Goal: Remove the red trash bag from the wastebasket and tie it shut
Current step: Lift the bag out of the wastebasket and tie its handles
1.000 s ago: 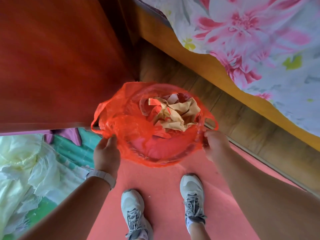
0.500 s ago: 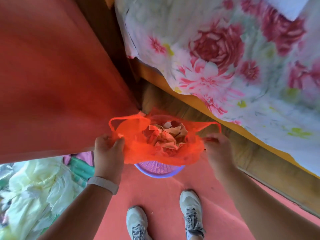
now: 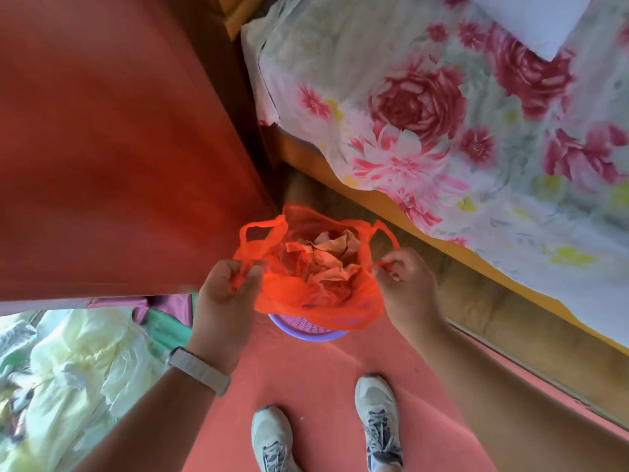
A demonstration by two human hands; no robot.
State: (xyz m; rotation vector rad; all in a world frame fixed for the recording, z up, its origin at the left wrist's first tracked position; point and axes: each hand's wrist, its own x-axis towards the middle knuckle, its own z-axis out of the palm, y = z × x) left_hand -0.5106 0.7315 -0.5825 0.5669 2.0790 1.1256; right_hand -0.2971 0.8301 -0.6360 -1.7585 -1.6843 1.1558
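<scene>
The red trash bag [image 3: 306, 301] hangs between my hands, its mouth open and crumpled brown paper [image 3: 326, 257] showing inside. My left hand [image 3: 224, 294] pinches the bag's left handle loop. My right hand [image 3: 405, 284] pinches the right handle loop. Directly beneath the bag, the purple wastebasket [image 3: 306, 330] shows only a strip of its rim and mesh wall; the bag covers most of it. Whether the bag's bottom still sits inside the basket is hidden.
A red-brown wooden cabinet [image 3: 119, 148] stands at the left, close to the bag. A bed with a flowered sheet [image 3: 442, 114] and a wooden frame runs along the right. My shoes [image 3: 377, 424] stand on a pink floor mat. Yellow-green fabric [image 3: 68, 386] lies lower left.
The bag's rim came off the wastebasket and the bag rose, exposing the purple basket. Both hands shifted from the rim to the two handle loops, drawing the mouth narrower.
</scene>
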